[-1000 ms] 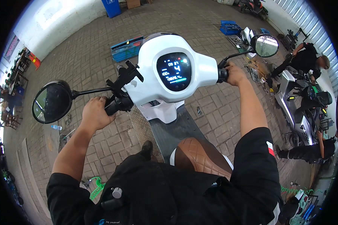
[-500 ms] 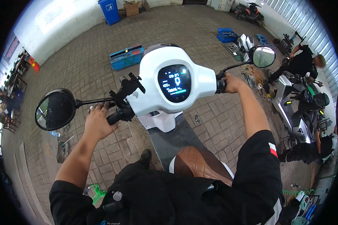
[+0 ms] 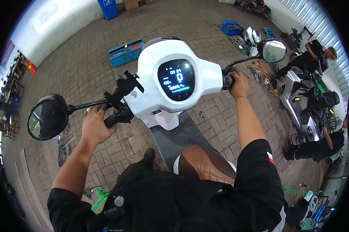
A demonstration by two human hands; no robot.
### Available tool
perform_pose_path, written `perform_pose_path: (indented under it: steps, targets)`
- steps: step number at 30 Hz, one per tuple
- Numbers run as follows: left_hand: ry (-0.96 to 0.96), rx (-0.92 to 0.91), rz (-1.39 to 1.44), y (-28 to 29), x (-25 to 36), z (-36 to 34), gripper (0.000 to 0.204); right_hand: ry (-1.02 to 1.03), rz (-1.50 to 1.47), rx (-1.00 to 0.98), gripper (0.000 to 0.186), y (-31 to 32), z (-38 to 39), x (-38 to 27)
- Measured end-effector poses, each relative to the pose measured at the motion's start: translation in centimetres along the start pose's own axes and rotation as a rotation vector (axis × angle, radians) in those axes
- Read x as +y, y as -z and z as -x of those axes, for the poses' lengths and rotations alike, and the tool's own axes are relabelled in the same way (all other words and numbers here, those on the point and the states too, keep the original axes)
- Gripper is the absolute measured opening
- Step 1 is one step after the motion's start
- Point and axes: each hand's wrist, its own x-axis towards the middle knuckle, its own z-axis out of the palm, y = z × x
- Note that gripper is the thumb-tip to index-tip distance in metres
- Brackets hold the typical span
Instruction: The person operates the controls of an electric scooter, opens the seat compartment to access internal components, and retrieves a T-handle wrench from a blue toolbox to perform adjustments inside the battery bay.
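Observation:
A white scooter with a round-cornered front cowl [image 3: 164,52] and a lit digital display [image 3: 176,80] stands before me. My left hand [image 3: 96,125] is at the left handlebar grip [image 3: 113,119], its fingers reaching forward over the lever area and its thumb beside the grip; the fingertips are partly hidden. My right hand [image 3: 240,84] is closed around the right grip, which it mostly covers, beside the black switch housing [image 3: 227,81]. A black phone holder [image 3: 124,91] sits near the left grip. Round mirrors stick out at the left [image 3: 48,117] and right [image 3: 274,51].
Below are the scooter's dark footboard [image 3: 178,141] and quilted brown seat [image 3: 205,162]. An open blue toolbox [image 3: 125,52] lies on the paving ahead. Two people in black [image 3: 312,58] are beside a grey motorbike [image 3: 298,104] at right. A green coiled hose [image 3: 101,200] lies at lower left.
The scooter's front and both hands sit slightly further left in view. More of my right hand's fingers show over the grip. The person at far right has raised their head somewhat.

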Motion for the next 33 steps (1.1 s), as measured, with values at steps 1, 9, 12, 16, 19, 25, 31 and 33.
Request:
perform_pose_path:
  steps: [1,9,12,16,19,25,31,33]
  targets:
    - [0.009,-0.011,0.000,0.0,0.0,0.1,0.077,0.002,-0.001,0.007,0.031,-0.1,-0.2,0.0]
    - [0.046,-0.070,0.023,0.4,0.3,-0.1,0.082,-0.021,-0.005,-0.009,0.030,0.0,0.1,0.1]
    - [0.039,-0.064,0.022,0.3,0.3,0.0,0.082,-0.028,-0.003,-0.011,0.029,-0.1,0.1,0.1]
    - [0.031,-0.061,0.013,0.4,0.2,0.1,0.082,-0.029,0.008,-0.008,0.028,-0.1,-0.1,0.0]
    - [0.050,-0.079,0.020,0.6,0.5,-0.1,0.082,-0.034,0.006,-0.009,0.028,0.0,0.0,0.0]
    - [0.058,-0.094,0.036,0.7,0.6,-0.1,0.082,-0.054,0.002,-0.024,0.027,0.3,-0.1,-0.4]
    - [0.042,-0.092,0.036,0.1,-0.2,-0.1,0.085,-0.055,-0.015,-0.017,0.029,0.0,-0.1,-0.3]
    - [0.052,-0.084,0.004,0.0,-0.1,0.0,0.086,-0.077,0.037,-0.059,0.030,-0.1,-0.1,-0.2]
